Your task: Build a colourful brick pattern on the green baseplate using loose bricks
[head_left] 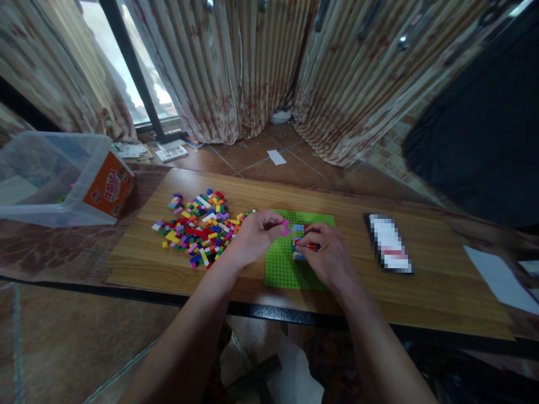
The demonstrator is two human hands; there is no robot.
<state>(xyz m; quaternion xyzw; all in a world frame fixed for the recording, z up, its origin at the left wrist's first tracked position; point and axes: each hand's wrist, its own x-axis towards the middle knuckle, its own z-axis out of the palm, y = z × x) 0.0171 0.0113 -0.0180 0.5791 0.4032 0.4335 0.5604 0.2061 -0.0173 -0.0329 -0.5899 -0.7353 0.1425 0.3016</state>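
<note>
A pink toy brick (286,227) is pinched between the thumb and finger of my left hand (261,233), above the left part of a green studded baseplate (280,269). On that plate stands a small brick structure (298,230) with light blue, orange and red pieces. My right hand (326,249) reaches over the structure from the right, its fingers closed together at the bricks. Those fingers partly cover the structure, and whether they pinch a loose brick or a fixed one is hidden.
A heap of loose coloured bricks (206,230) spreads over the wooden tabletop (248,286) left of the plate. A phone (389,244) lies to the right, with white paper (501,275) beyond. At far left stands a clear plastic bin (59,213) with an orange label.
</note>
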